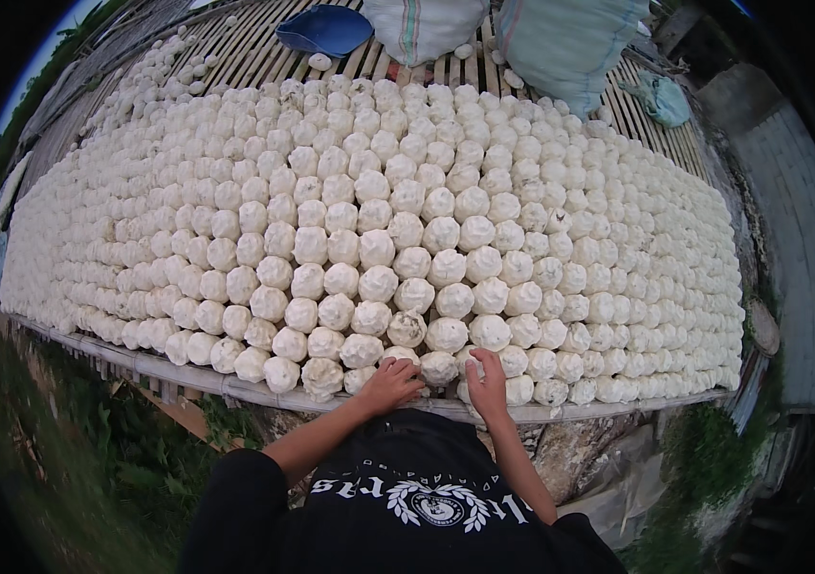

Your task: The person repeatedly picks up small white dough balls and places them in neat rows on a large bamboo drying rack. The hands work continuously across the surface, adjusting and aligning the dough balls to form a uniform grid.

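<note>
Rows of rough, round off-white lumps (443, 265), roughly fist-sized, cover a slatted bamboo drying rack before me. What they are made of I cannot tell. At the rack's near edge my left hand (393, 384) reaches over the front lumps, its fingers curled down beside one of them; its palm side is hidden. To the right, my right hand (488, 384) has thumb and forefinger apart, close against another front-row lump. Between the two hands sits a single lump (440, 368), with a dark gap just below it. A lump with dark blotches (407, 328) lies one row farther back.
A bamboo pole (199, 379) edges the rack close to my body. At the back stand two full woven sacks (425, 29), a blue plastic basin (325, 31) and a crumpled green bag (660, 99). Loose lumps (163, 72) are heaped at the far left.
</note>
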